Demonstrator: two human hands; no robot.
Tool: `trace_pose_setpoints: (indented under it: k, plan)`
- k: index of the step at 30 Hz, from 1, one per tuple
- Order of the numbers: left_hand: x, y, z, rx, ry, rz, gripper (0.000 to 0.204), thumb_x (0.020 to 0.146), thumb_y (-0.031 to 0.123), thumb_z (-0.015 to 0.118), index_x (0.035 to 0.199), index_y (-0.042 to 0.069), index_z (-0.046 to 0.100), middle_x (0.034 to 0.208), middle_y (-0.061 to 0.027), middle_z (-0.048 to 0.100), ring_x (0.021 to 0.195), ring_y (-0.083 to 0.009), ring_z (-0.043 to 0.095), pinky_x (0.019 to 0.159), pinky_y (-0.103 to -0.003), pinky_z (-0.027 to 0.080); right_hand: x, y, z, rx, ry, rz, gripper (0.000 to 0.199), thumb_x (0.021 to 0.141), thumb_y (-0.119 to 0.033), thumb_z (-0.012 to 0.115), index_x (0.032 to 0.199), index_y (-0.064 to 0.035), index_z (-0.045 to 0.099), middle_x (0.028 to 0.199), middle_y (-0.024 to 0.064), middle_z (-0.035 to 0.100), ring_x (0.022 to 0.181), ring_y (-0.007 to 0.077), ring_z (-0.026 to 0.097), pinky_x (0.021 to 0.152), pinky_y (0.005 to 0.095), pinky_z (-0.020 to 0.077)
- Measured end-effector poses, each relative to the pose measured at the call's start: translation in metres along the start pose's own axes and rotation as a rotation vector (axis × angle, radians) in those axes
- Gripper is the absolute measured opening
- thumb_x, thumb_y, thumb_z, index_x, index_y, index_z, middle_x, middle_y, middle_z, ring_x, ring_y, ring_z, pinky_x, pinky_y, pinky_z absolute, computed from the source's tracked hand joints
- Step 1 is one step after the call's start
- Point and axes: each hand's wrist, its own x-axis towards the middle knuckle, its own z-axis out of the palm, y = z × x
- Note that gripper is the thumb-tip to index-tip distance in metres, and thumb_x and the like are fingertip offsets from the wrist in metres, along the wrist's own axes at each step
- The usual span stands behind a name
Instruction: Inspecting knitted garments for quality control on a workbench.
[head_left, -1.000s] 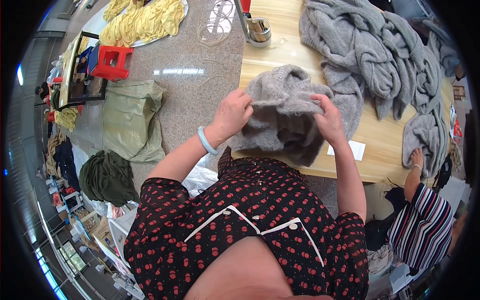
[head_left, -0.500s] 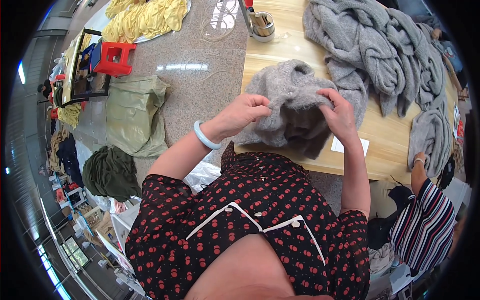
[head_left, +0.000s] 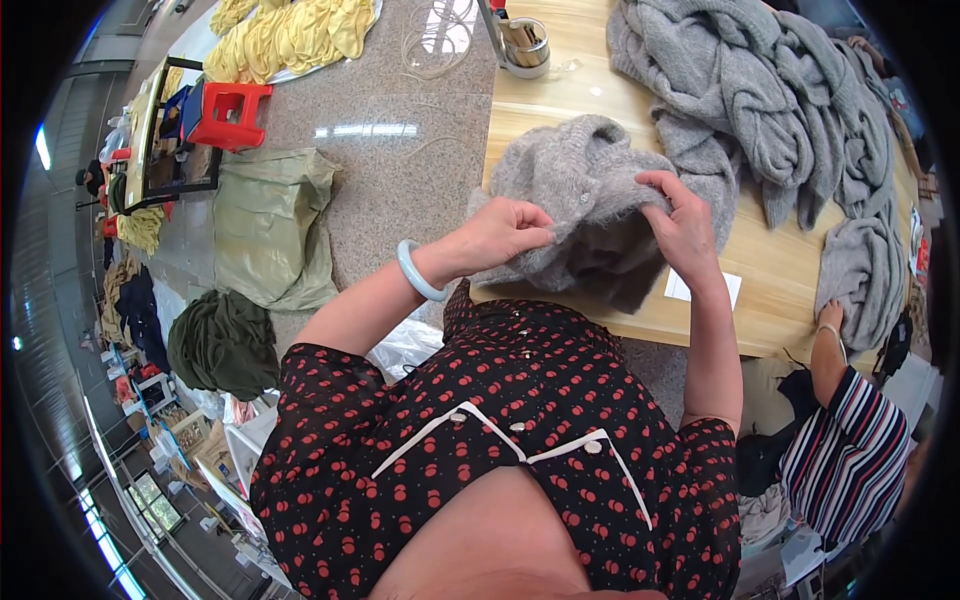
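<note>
We note a pale wood-grain counter (head_left: 770, 290); across its far right, a heap of grey knit garments (head_left: 740, 90). Near left edge: one fuzzy grey knit garment (head_left: 545, 165), bunched, partly lifted. Our right hand (head_left: 688, 235) pinches its raised rim; our left hand (head_left: 490, 238), thumb to forefinger, pinches its near edge. White rectangular paper slip (head_left: 677, 287) beside it.

The person wears a black, short-sleeved blouse (head_left: 480, 370) of thin, slightly sheer fabric, printed throughout with small red rounded motifs, many paired, and tiny dots between them. The pointed collar, in the same print, is edged with narrow white piping (head_left: 628, 483) and stands open at the neck. Small shiny buttons (head_left: 593, 447) show near the piping and in a line down the front. Both loose-cut sleeves (head_left: 330, 385) end near the elbow. A smooth, pale blue-green, ring-shaped bangle (head_left: 409, 270) encircles the left wrist; the forearms are bare.
</note>
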Motion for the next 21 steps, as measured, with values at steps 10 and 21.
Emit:
trace_pose_setpoints:
  k: [10,21]
  plan:
    - [-0.001,0.011,-0.005,0.124,0.068,0.057,0.007,0.079,0.007,0.055,0.083,0.002,0.056,0.066,0.0058,0.051,0.058,-0.0004,0.045,0.050,-0.015,0.036,-0.006,-0.003,0.002,-0.037,-0.014,-0.054,0.028,0.070,-0.001,0.053,0.098,-0.0016,0.056,0.087,0.0111,0.061,0.078,0.0189,0.058,0.069,0.0275,0.0432]
    - [0.003,-0.002,-0.010,-0.067,-0.002,-0.110,0.007,0.079,0.010,0.057,0.079,0.003,0.056,0.067,0.0047,0.052,0.058,-0.0022,0.045,0.050,-0.018,0.037,-0.006,-0.007,0.000,-0.037,0.009,-0.055,0.027,0.069,-0.002,0.053,0.097,-0.0021,0.056,0.083,0.0107,0.060,0.063,0.0179,0.053,0.063,0.0269,0.0424]
